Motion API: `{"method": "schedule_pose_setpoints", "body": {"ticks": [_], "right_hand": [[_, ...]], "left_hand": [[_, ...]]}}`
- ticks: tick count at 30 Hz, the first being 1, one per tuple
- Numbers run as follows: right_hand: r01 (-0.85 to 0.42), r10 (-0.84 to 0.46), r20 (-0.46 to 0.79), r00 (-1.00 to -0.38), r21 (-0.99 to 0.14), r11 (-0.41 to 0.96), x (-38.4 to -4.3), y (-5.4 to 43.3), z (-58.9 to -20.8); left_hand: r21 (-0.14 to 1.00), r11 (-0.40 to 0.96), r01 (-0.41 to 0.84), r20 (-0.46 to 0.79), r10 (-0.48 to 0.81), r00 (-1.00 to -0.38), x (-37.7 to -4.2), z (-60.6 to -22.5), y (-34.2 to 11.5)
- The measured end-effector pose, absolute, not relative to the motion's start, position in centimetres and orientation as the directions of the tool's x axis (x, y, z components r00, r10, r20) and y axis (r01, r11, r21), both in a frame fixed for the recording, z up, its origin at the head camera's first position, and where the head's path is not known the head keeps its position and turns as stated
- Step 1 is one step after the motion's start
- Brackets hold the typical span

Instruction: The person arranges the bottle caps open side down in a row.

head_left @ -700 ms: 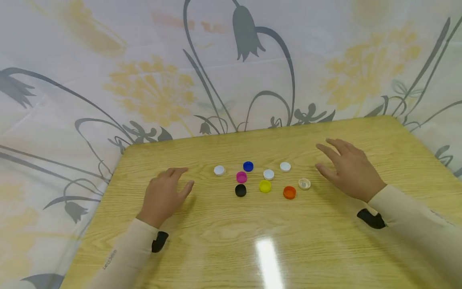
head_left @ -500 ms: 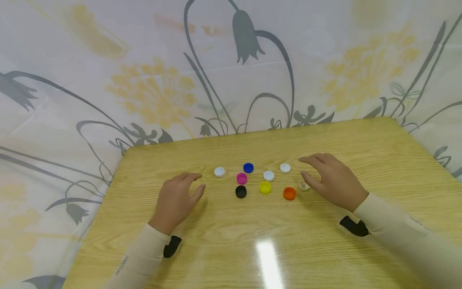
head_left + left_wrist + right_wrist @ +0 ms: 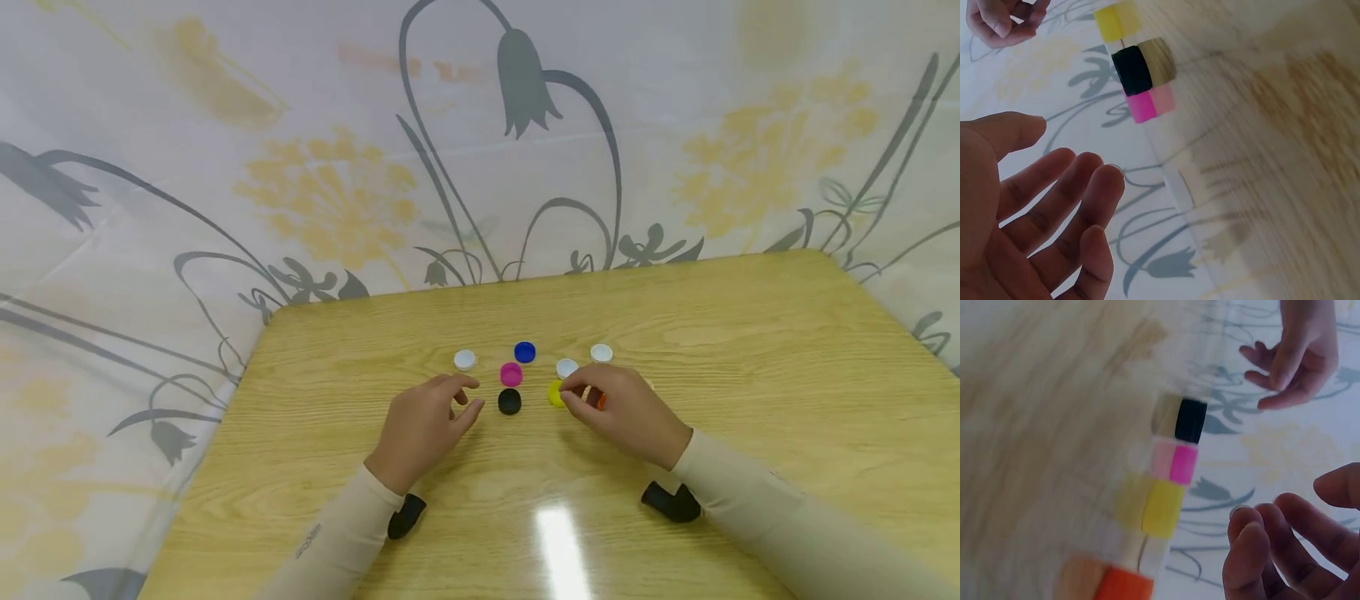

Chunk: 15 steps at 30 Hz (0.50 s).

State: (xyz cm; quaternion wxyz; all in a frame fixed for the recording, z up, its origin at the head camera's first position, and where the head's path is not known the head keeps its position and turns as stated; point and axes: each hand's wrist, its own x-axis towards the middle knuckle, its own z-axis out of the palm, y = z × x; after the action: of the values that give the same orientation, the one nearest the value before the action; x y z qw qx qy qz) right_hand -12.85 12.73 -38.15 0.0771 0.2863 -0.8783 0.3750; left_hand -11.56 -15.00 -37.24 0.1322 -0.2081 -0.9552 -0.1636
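My left hand (image 3: 422, 425) hovers just left of a black bottle cap (image 3: 510, 402), holding nothing; in the left wrist view its fingers (image 3: 1100, 197) are loosely bent, apart from the thumb. My right hand (image 3: 628, 412) is above the right part of the group, its fingertips overlapping a yellow cap (image 3: 555, 394) in the head view. A gap shows between its thumb and fingers (image 3: 1244, 550) in the right wrist view, with nothing held. Beneath this hand an orange cap (image 3: 1125, 584) is mostly covered in the head view. A magenta cap (image 3: 512, 374) lies behind the black one.
Farther back lie a blue cap (image 3: 525, 352) and white caps: one at the left (image 3: 465, 360), one in the middle (image 3: 567, 368), one at the right (image 3: 602, 354). The wooden table (image 3: 750, 333) ends at a flower-patterned cloth (image 3: 465, 167).
Both hands have moved inward toward the caps, the left going right and the right going left. The right hand now covers the pale cap and much of the orange one.
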Motion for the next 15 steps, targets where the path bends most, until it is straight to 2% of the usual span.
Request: {"method": "schedule_pose_setpoints", "body": {"ticks": [10, 15], "right_hand": [[-0.452, -0.454, 0.226, -0.862, -0.749, 0.485, -13.5, 10.0, -39.5], [-0.344, -0.455, 0.121, -0.882, -0.825, 0.448, -13.7, 9.3, -39.8]], "left_hand": [[0.270, 0.872, 0.408, 0.228, 0.354, -0.907, -12.4, -37.7, -14.1], [0.300, 0.876, 0.378, 0.152, 0.347, -0.925, -13.0, -38.1, -13.3]]}}
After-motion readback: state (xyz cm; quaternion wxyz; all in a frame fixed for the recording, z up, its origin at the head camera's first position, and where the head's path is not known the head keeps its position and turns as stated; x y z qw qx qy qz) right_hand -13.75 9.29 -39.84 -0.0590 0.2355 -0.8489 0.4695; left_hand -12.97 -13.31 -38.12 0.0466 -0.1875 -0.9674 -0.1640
